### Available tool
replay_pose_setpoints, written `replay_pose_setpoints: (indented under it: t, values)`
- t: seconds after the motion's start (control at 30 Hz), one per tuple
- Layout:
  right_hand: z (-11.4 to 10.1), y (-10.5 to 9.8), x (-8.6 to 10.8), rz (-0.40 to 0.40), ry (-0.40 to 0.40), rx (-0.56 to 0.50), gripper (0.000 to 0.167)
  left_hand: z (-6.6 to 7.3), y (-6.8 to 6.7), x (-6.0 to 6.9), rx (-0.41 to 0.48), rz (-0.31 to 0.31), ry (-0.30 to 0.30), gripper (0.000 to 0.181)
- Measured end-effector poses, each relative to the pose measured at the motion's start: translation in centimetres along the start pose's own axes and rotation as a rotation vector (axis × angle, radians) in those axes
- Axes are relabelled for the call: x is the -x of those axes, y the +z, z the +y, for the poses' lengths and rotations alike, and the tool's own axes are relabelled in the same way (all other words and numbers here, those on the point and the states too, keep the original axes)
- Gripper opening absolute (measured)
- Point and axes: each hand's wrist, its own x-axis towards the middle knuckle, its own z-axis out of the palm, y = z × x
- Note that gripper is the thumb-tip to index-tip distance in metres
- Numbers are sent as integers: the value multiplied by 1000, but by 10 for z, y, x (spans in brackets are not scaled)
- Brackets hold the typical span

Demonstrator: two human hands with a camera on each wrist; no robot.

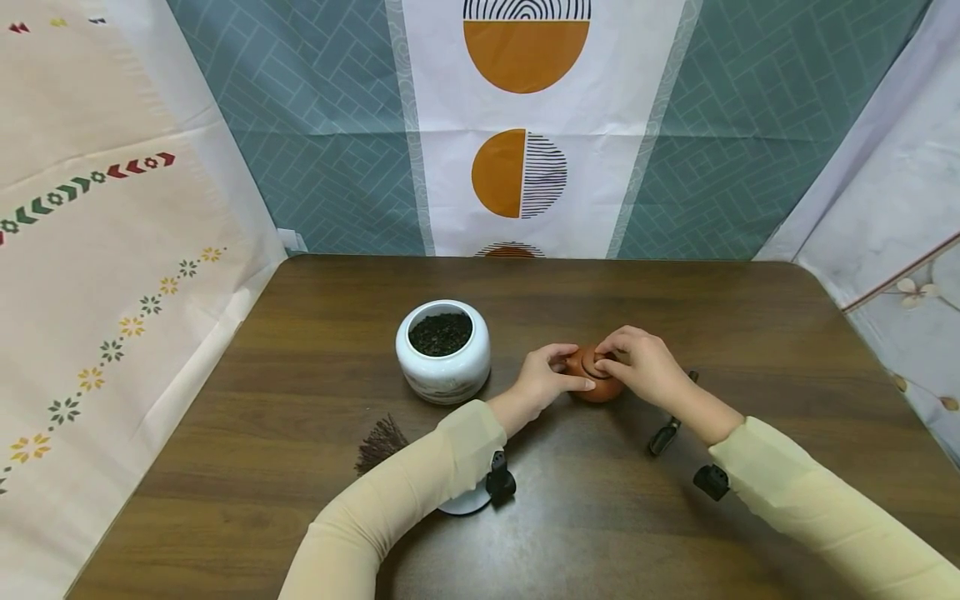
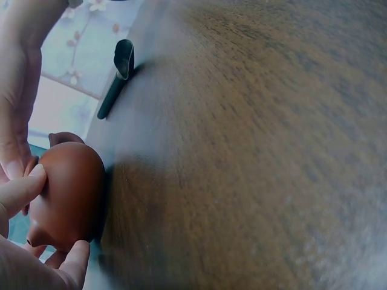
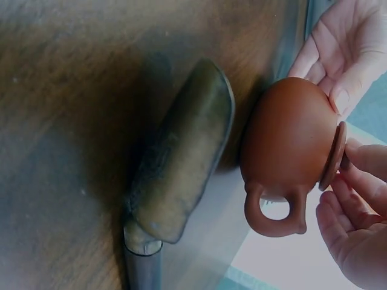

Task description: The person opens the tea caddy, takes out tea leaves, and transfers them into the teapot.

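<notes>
A small reddish-brown clay teapot (image 1: pixel 600 393) stands on the wooden table, right of centre. My left hand (image 1: pixel 542 382) grips its body on the spout side, with the thumb near the rim and fingers around the lower side. Above the pot, my right hand (image 1: pixel 647 367) pinches the knob of the teapot lid (image 3: pixel 334 156). The lid is at the pot's mouth; whether it sits fully down I cannot tell. The loop handle (image 3: pixel 275 226) shows in the right wrist view. Below my right forearm lies a dark tea scoop (image 3: pixel 181 154), partly hidden in the head view.
Left of the teapot stands a white jar (image 1: pixel 444 377) holding dark tea leaves. Brown bristles (image 1: pixel 381 444) stick out beside my left sleeve, which partly covers a pale round disc (image 1: pixel 467 502). The table's (image 1: pixel 337 287) back edge meets a hanging cloth.
</notes>
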Motion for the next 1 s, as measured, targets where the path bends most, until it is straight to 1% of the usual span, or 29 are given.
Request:
replay_pose_setpoints:
  t: [0.17, 0.6, 0.77, 1.0]
  values:
    - [1, 3, 1, -3, -1, -3, 12, -1, 0, -1, 2, -7, 4, 59]
    - [-1, 1, -1, -14, -6, 3, 11, -1, 1, -1, -19, 18, 29, 55]
    - [-3, -1, -1, -20, -23, 12, 11, 0, 2, -1, -35, 22, 21, 56]
    - [0, 1, -2, -15, -10, 14, 13, 3, 1, 3, -44, 35, 4, 52]
